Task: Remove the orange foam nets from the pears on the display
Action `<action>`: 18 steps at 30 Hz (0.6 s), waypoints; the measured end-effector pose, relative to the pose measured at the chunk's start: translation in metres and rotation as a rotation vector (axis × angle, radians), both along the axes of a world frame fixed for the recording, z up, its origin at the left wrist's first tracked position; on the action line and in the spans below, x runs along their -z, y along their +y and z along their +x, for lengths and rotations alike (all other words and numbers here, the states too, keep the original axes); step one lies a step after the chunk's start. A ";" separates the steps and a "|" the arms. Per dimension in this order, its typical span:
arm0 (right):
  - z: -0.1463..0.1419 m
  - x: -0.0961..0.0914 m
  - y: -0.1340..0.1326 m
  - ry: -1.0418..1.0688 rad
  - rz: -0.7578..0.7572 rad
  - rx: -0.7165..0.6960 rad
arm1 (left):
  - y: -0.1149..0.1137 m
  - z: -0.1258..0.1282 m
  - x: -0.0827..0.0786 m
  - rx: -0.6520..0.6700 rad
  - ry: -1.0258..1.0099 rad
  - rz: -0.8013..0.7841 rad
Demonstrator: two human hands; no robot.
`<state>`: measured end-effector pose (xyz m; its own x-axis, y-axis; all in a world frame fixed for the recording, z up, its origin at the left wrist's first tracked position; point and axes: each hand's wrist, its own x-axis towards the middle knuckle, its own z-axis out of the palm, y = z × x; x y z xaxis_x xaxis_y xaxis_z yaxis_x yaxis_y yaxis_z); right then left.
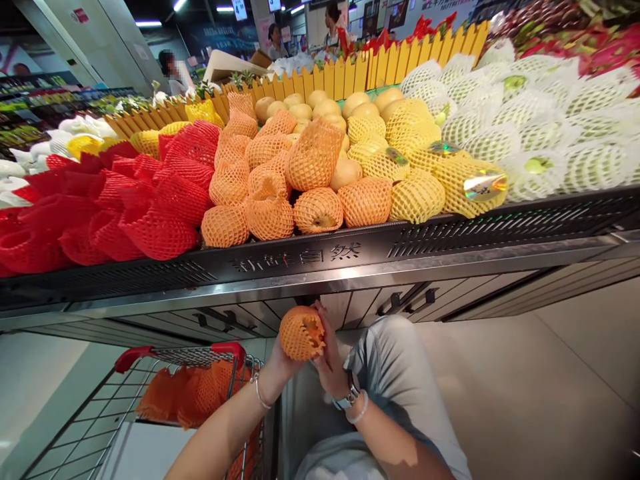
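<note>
Below the edge of a fruit display, both my hands hold one round fruit in an orange foam net (pixel 301 332). My left hand (pixel 279 369) cups it from underneath, fingers closed against the net. My right hand (pixel 329 353) presses on its right side with fingers wrapped round it; that wrist wears a watch and a bracelet. The net's open end faces the camera. Right above, the display holds a heap of fruit in orange nets (pixel 270 180) with bare yellow pears (pixel 320 107) behind.
A red-handled shopping cart (pixel 175 373) with orange foam nets inside stands at lower left. Red nets (pixel 145 200) fill the display's left, yellow nets (pixel 425 173) and white nets (pixel 540 127) its right. The dark metal shelf edge (pixel 450 240) runs across. People stand far behind.
</note>
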<state>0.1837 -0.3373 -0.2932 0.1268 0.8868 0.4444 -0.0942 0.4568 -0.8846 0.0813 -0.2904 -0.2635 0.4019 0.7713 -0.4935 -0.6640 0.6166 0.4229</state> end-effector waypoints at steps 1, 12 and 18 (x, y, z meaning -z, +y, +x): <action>-0.001 0.000 -0.001 -0.032 0.012 -0.007 | 0.000 0.002 -0.004 -0.004 -0.015 -0.020; 0.002 -0.008 0.001 0.028 -0.046 0.092 | -0.002 0.005 -0.006 0.043 0.015 -0.115; 0.019 -0.029 0.007 0.074 -0.149 0.040 | -0.003 0.002 0.029 0.052 -0.010 -0.106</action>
<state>0.2025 -0.3307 -0.2644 0.1908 0.9357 0.2968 -0.1456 0.3260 -0.9341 0.0831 -0.2936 -0.2925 0.4456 0.6925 -0.5673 -0.6335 0.6917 0.3467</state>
